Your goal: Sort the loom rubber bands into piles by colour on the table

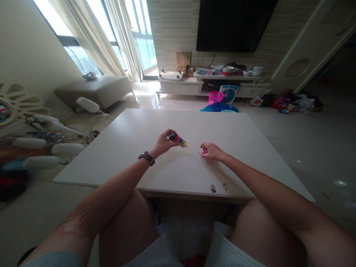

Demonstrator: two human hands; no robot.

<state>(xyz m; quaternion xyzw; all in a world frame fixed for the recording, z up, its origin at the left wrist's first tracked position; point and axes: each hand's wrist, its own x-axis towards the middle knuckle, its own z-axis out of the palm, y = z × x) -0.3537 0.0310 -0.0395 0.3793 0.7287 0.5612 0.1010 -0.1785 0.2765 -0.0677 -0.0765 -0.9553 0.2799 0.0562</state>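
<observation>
My left hand [166,142], with a dark watch on its wrist, is closed around a clear packet [180,141] of colourful pieces: black, red, blue and yellow. The packet is tilted, its narrow yellow end pointing to the right, low over the white table [167,170]. Some small yellow bits [188,151] show just below that end. To the right, my right hand [210,151] has its fingers curled round a small pink object [204,151] at the tabletop. What the pink object is cannot be made out.
Two small stickers [213,188] [225,187] lie near the table's front edge. Beyond the table are a pink basket [216,97], a blue item [219,107] and a low white cabinet [191,88]. White-padded metal arms [68,149] stand at the left.
</observation>
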